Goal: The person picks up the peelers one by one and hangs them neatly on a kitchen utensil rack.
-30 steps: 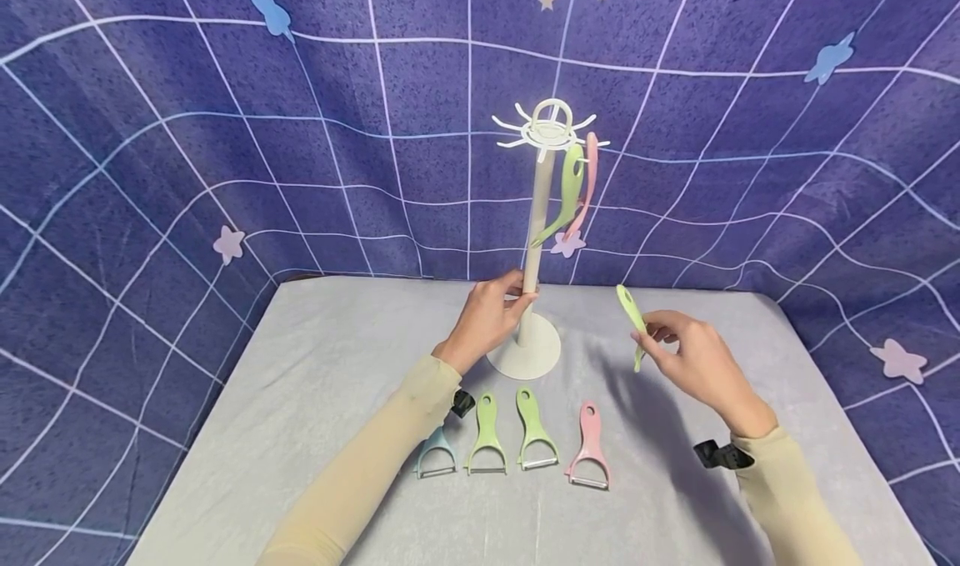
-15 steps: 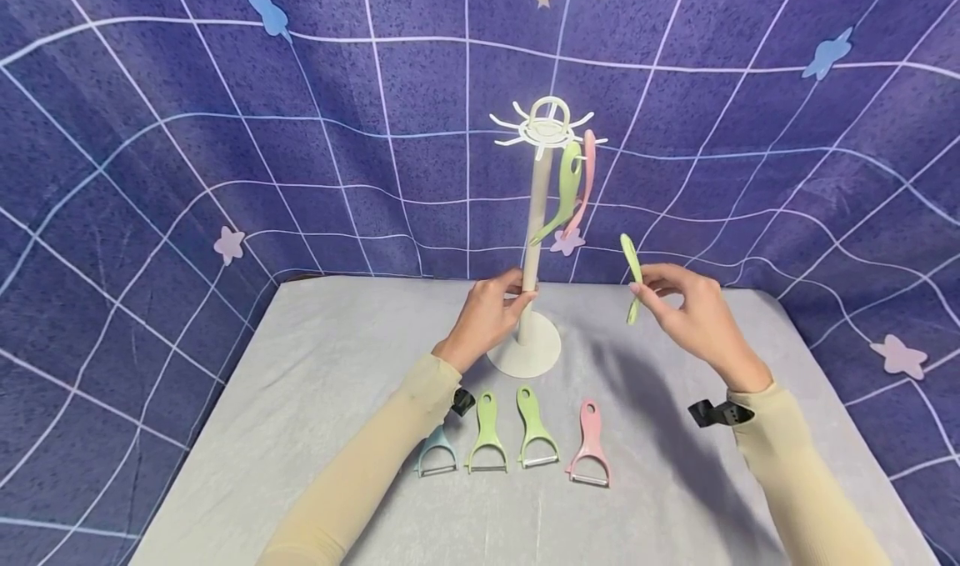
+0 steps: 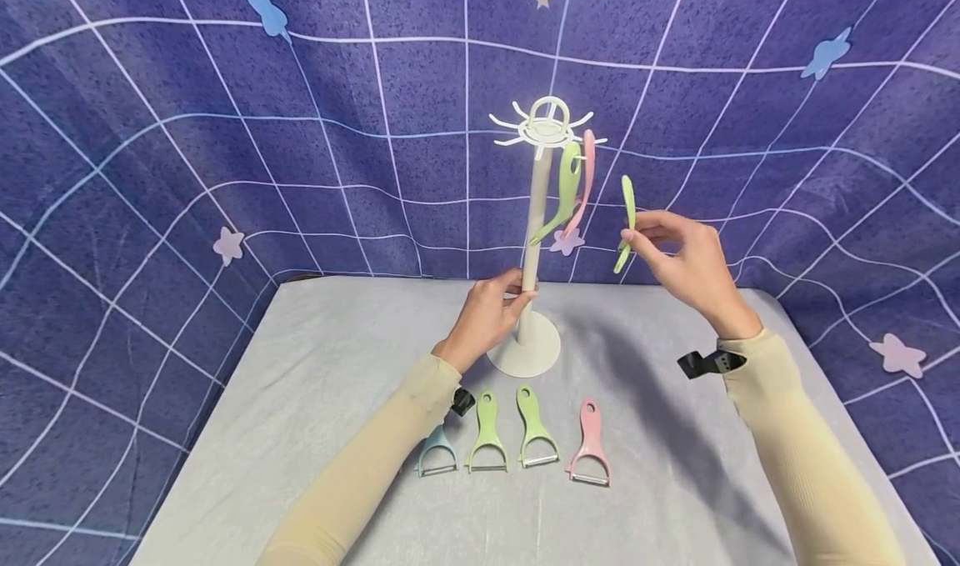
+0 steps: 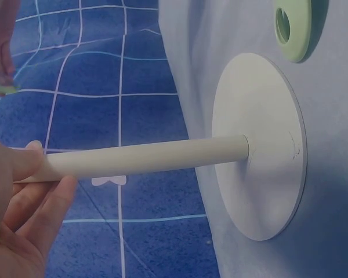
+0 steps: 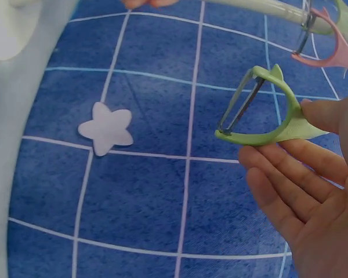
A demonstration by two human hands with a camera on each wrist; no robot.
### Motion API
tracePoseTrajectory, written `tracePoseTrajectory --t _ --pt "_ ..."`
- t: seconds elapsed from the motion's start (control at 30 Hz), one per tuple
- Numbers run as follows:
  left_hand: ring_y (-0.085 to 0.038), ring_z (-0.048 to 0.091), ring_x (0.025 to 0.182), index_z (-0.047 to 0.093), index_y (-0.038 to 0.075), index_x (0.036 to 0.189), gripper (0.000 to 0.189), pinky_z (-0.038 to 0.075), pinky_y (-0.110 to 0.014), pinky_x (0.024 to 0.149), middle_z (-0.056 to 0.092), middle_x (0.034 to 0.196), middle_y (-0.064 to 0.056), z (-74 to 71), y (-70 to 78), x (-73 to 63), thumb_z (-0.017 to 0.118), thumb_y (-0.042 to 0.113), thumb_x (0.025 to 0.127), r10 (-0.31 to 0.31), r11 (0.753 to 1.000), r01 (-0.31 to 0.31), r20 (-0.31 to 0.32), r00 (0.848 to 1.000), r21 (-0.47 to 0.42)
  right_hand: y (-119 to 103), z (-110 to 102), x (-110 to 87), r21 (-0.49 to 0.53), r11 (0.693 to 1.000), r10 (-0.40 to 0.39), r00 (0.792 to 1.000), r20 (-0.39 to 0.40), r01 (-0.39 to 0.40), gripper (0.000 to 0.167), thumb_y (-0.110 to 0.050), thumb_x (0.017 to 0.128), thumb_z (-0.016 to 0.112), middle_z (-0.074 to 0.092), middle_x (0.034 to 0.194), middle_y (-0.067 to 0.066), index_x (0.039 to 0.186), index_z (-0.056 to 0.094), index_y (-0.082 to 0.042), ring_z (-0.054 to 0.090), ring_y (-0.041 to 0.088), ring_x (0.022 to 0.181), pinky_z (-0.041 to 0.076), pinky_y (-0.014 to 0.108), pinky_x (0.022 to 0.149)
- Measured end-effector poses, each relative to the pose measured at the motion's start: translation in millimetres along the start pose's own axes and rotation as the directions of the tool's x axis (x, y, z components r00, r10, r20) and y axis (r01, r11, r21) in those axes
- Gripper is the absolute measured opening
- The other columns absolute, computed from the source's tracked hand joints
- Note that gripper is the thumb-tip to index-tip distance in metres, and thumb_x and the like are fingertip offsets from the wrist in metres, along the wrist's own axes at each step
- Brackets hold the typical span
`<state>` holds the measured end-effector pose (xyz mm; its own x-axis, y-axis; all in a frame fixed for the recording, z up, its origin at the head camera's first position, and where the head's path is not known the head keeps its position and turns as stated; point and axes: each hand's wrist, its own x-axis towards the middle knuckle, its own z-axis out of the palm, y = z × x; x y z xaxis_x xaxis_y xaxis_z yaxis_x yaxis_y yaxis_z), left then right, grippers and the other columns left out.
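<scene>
My left hand (image 3: 487, 314) grips the post of a white hook stand (image 3: 537, 216) low down, just above its round base. In the left wrist view the thumb and fingers wrap the post (image 4: 151, 159). To the right of the stand, my right hand (image 3: 686, 257) pinches a green peeler (image 3: 628, 203) in the air, its handle pointing up. The right wrist view shows that peeler's green frame (image 5: 290, 110) and metal blade, held near where the handle begins. From the stand's hooks hang another green peeler (image 3: 568, 184) and a pink peeler (image 3: 588, 170), side by side.
On the grey-covered table (image 3: 337, 366) lie two green peelers (image 3: 487, 416) (image 3: 528, 412), a pink peeler (image 3: 591, 428) and a blue peeler (image 3: 437, 443), partly hidden by the left sleeve. A purple-blue curtain (image 3: 375, 174) with lines and stars stands behind.
My right hand has risen steadily with the green peeler, from low beside the stand's base to near hanging-peeler height. My left hand has stayed on the post.
</scene>
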<state>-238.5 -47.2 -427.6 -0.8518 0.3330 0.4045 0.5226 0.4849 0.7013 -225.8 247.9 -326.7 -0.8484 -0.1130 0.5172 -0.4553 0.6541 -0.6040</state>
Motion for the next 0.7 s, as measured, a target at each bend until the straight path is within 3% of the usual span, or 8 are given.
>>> tracePoseTrajectory --t 0.13,0.43,0.7 --pt "-0.024 0.078 0.106 0.074 0.006 0.111 0.013 0.064 -0.027 0.093 0.08 0.107 -0.012 0.4 0.2 0.0 0.074 0.016 0.104 -0.002 1.0 0.002 0.003 1.0 0.003 -4 0 11.8 0.042 0.999 0.0 1.0 0.011 0.0 0.026 -0.031 0.103 0.076 0.081 0.106 0.004 0.122 0.08 -0.014 0.072 0.002 0.097 0.053 0.019 0.092" --pt "-0.024 0.078 0.105 0.074 0.005 0.111 0.013 0.065 -0.027 0.093 0.08 0.107 -0.012 0.6 -0.8 -1.0 0.074 0.016 0.103 0.0 1.0 0.0 -0.002 1.0 -0.004 -13 7 43.2 0.217 0.973 -0.08 0.997 -0.006 0.079 0.025 -0.014 0.102 0.076 0.08 0.112 0.013 0.126 0.078 -0.006 0.072 -0.001 0.098 0.056 0.017 0.094" --pt "-0.024 0.078 0.105 0.074 0.005 0.112 0.013 0.065 -0.026 0.092 0.08 0.107 -0.011 1.5 -1.1 0.2 0.074 0.015 0.103 0.006 1.0 -0.006 -0.004 1.0 -0.001 -24 2 65.7 0.266 0.958 -0.107 0.994 -0.014 0.107 0.027 -0.011 0.102 0.075 0.08 0.113 0.011 0.128 0.077 -0.004 0.072 0.002 0.101 0.057 0.019 0.095"
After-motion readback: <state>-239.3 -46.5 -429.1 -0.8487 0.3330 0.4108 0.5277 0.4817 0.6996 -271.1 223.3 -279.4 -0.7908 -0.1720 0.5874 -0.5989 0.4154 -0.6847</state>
